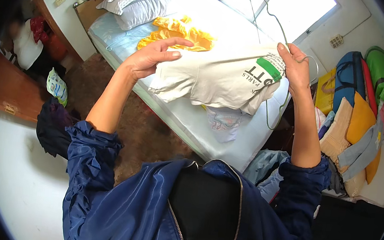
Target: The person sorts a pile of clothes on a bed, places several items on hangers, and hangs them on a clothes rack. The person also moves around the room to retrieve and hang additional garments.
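A cream T-shirt point(219, 74) with a green block and dark print hangs stretched out in front of me, above the bed. My right hand point(294, 65) pinches its right end between thumb and fingers. A thin dark green wire hanger point(280, 24) is in that same hand, its loop reaching up toward the window and down past the shirt. At the shirt's left end is my left hand point(154, 56), thumb and index finger apart. Its lower fingers are partly hidden by the cloth.
Yellow-orange cloth point(177, 31) and striped pillows point(145, 4) lie on the bed point(174, 113). A folded pale garment point(223, 123) rests near its edge. Bags point(349, 75) and piled clothes point(356, 140) stand at the right. A person point(27, 46) is at the far left doorway.
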Motion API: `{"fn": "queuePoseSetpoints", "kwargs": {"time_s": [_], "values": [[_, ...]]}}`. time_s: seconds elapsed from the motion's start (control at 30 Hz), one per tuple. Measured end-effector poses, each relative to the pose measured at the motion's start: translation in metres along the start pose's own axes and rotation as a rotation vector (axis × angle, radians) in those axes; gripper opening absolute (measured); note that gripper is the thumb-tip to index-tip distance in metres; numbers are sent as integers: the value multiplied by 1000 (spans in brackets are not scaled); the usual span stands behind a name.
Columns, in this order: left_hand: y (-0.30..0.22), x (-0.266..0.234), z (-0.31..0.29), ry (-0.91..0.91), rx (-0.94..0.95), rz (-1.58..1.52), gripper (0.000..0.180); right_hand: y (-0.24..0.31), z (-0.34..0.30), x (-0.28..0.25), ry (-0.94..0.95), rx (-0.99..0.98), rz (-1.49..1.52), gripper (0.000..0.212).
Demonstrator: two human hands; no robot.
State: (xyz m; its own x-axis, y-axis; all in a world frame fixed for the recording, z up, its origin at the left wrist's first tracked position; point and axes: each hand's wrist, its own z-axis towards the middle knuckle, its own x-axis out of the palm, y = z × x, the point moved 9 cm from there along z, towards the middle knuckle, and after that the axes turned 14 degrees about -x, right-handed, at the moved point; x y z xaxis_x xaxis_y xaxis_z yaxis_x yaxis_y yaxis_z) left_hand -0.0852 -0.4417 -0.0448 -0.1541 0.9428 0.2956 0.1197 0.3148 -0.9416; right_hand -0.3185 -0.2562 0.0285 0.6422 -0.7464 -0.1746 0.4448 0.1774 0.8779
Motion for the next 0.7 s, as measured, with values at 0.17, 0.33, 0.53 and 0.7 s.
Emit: {"fn": "queuePoseSetpoints", "kwargs": {"time_s": [0.17,0.33,0.53,0.7], "values": [[-73,19,-30,10,196,33,43,26,-5,27,103,-130,-457,38],[-108,25,-4,474,196,-596,21,84,-34,99,-36,-532,-439,29],[-134,-10,14,222,413,-727,18,38,-59,132,-58,-40,71,22],[-105,-6,23,276,154,-842,17,87,-84,179,-135,-162,257,29]]}}
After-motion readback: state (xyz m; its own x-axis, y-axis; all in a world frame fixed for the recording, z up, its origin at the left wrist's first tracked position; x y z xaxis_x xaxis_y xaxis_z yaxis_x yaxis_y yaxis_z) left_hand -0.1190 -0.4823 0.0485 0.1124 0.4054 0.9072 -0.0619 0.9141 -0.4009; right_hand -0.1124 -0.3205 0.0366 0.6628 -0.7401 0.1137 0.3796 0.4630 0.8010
